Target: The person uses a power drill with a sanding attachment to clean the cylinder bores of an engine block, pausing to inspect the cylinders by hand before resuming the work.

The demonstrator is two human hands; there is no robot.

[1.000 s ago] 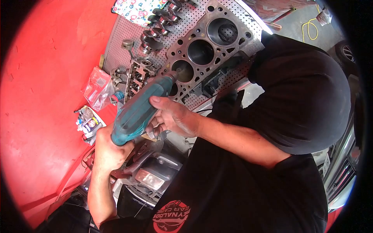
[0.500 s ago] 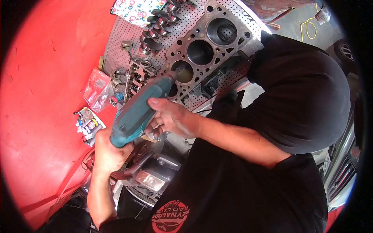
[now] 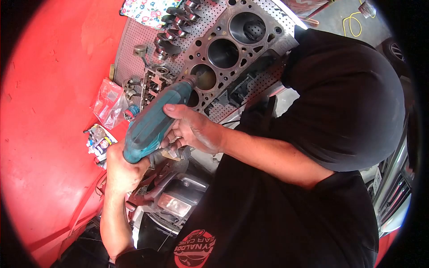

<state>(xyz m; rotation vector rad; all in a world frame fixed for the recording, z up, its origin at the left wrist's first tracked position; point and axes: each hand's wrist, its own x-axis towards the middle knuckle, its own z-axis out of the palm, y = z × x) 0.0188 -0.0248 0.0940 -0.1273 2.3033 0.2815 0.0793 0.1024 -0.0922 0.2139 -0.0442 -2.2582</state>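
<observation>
The whole view slips slightly; block and drill shift up-left together. Engine block (image 3: 213, 67) lies ahead of you, bores running up-right. Power drill (image 3: 154, 120) sits roughly in line, nose at the third bore (image 3: 208, 81) down. Your right hand (image 3: 196, 131), nearer that bore, cups the body; left hand (image 3: 126, 172) grips the rear.

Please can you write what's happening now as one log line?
hands: both on power drill | chuck: at cylinder bore of engine block | nearby: crankshaft

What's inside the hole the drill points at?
Inside the bore, a yellowish surface shows. The drill covers part of its edge; what's behind that is hidden.
</observation>
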